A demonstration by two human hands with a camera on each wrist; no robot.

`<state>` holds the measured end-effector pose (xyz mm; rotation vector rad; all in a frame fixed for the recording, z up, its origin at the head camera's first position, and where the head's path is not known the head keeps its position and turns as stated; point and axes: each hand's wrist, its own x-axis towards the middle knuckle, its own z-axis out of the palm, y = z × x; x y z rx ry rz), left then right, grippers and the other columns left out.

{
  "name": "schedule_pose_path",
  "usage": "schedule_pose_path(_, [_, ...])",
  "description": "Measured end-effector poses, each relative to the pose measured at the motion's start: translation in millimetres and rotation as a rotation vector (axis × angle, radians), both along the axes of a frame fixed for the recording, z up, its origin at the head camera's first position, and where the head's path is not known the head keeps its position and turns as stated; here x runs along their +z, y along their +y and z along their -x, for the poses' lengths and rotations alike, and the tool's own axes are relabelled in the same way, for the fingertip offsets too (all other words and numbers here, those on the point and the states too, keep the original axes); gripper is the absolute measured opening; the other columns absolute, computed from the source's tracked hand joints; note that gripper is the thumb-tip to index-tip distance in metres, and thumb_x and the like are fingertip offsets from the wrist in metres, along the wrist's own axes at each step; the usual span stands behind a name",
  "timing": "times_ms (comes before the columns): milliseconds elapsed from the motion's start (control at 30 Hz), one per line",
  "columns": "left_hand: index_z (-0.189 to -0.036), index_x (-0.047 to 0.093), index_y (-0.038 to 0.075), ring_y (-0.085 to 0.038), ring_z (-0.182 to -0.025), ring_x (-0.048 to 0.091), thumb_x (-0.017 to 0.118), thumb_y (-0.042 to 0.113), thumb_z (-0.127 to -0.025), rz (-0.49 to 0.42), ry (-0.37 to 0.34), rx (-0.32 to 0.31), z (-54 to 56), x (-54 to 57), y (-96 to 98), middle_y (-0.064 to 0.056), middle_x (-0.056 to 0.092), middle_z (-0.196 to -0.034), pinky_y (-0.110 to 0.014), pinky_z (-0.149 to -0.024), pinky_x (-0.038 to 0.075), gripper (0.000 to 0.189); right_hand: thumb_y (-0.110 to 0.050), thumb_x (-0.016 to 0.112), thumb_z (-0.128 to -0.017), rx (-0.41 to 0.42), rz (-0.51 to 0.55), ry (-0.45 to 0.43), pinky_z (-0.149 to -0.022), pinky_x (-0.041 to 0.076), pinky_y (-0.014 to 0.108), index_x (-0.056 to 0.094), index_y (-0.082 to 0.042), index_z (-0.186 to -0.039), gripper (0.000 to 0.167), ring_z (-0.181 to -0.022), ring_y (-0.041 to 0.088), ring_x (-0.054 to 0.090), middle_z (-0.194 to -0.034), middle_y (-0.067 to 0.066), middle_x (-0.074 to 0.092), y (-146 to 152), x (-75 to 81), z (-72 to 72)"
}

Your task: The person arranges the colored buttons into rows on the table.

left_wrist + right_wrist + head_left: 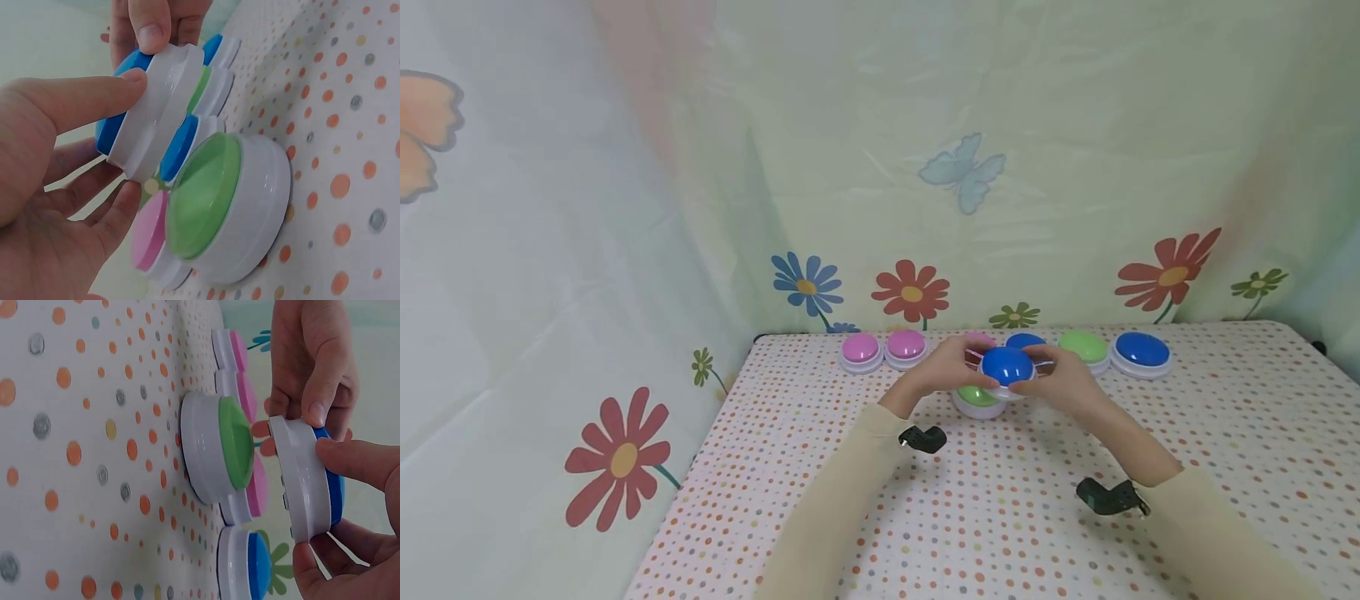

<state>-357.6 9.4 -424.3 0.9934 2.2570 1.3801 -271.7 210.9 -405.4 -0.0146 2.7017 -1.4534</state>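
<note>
A round blue push button with a white base (1007, 367) is lifted over the table, tilted in both wrist views. My left hand (951, 364) grips its left side, thumb on the white rim and fingers beneath. On the opposite side my right hand (1067, 382) holds the same rim between thumb and fingers. Just below stands a green push button (976, 398), partly covered by the held one in the head view. Behind the hands are a pink button (150, 231) and another blue button (1025, 340), both partly hidden.
Two pink buttons (883, 347) stand at the back left. At the back right are a green button (1084, 346) and a blue button (1142, 350), side by side. A dotted cloth (820, 467) covers the table; a flowered curtain (850, 167) hangs behind it.
</note>
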Motion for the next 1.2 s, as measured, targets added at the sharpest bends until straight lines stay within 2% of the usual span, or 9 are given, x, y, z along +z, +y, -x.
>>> schedule_pose_path(333, [-0.14,0.051,0.007,-0.01,-0.104,0.057,0.08,0.018,-0.082,0.063,0.007,0.011,-0.9,1.6,28.7,-0.002,0.059,-0.125,-0.018,-0.08,0.051,0.066,-0.028,0.075,-0.086,-0.062,-0.024,-0.006,-0.093,0.045,0.058,0.033,0.005,-0.145,0.08,-0.125,0.05,0.04,-0.14,0.032,0.039,21.9,-1.6,-6.3])
schedule_pose_path(433, [-0.141,0.049,0.007,-0.01,-0.104,0.056,0.08,0.019,-0.082,0.076,0.007,0.001,-1.5,5.6,34.4,-0.003,0.057,-0.126,-0.019,-0.08,0.05,0.068,-0.029,0.076,-0.086,-0.081,-0.02,-0.024,-0.094,0.044,0.059,0.031,0.003,-0.147,0.083,-0.126,0.051,0.038,-0.143,0.032,0.037,28.0,-0.6,-4.6])
schedule_pose_path(467, [-0.141,0.049,0.007,-0.009,-0.104,0.056,0.08,0.019,-0.082,0.082,0.007,-0.003,-1.6,6.8,36.1,-0.003,0.057,-0.126,-0.018,-0.08,0.05,0.068,-0.032,0.077,-0.085,-0.086,-0.025,-0.023,-0.091,0.046,0.059,0.031,0.002,-0.148,0.085,-0.126,0.05,0.038,-0.143,0.031,0.037,31.3,-3.0,-2.3])
schedule_pose_path(500, [-0.141,0.049,0.006,-0.009,-0.103,0.057,0.08,0.019,-0.082,0.086,0.004,-0.006,-1.8,8.0,37.9,-0.003,0.058,-0.126,-0.018,-0.08,0.05,0.067,-0.036,0.078,-0.083,-0.091,-0.028,-0.019,-0.09,0.046,0.059,0.031,0.0,-0.149,0.089,-0.125,0.05,0.039,-0.143,0.03,0.037,37.8,-12.2,4.4])
schedule_pose_path(600, [-0.139,0.052,0.006,-0.01,-0.103,0.057,0.08,0.018,-0.082,0.102,-0.003,-0.018,-0.5,9.3,42.8,-0.004,0.058,-0.127,-0.017,-0.08,0.05,0.065,-0.034,0.077,-0.084,-0.088,-0.016,-0.039,-0.092,0.046,0.059,0.03,0.001,-0.149,0.088,-0.127,0.05,0.037,-0.144,0.03,0.036,40.7,-10.5,4.8])
schedule_pose_path(700, [-0.139,0.052,0.006,-0.009,-0.103,0.057,0.08,0.019,-0.082,0.129,-0.003,-0.02,2.8,6.1,48.6,-0.002,0.059,-0.127,-0.017,-0.08,0.049,0.065,-0.03,0.076,-0.085,-0.094,-0.017,-0.053,-0.095,0.042,0.06,0.029,0.002,-0.149,0.086,-0.128,0.05,0.036,-0.144,0.031,0.035,42.1,-9.6,3.0])
schedule_pose_path(733, [-0.139,0.052,0.007,-0.009,-0.104,0.057,0.08,0.02,-0.082,0.141,-0.003,-0.019,3.8,4.6,50.4,-0.001,0.059,-0.127,-0.016,-0.08,0.049,0.065,-0.025,0.075,-0.087,-0.095,-0.013,-0.07,-0.097,0.04,0.06,0.029,0.003,-0.148,0.082,-0.129,0.05,0.034,-0.145,0.031,0.034,38.0,-0.9,-3.1])
schedule_pose_path(900, [-0.139,0.052,0.008,-0.008,-0.104,0.057,0.08,0.021,-0.082,0.173,-0.01,-0.026,6.5,-1.8,58.0,0.0,0.059,-0.127,-0.016,-0.08,0.049,0.065,-0.027,0.074,-0.087,-0.081,-0.001,-0.09,-0.098,0.038,0.061,0.026,0.003,-0.15,0.084,-0.129,0.052,0.032,-0.146,0.033,0.031,45.2,-6.1,-2.3])
schedule_pose_path(1200, [-0.138,0.053,0.008,-0.01,-0.105,0.058,0.081,0.021,-0.081,0.214,-0.023,-0.037,3.2,-3.5,59.3,-0.001,0.059,-0.127,-0.018,-0.082,0.049,0.065,-0.029,0.075,-0.086,-0.104,-0.012,-0.118,-0.097,0.04,0.061,0.03,0.002,-0.148,0.083,-0.13,0.049,0.034,-0.145,0.03,0.034,46.4,-11.9,-5.5])
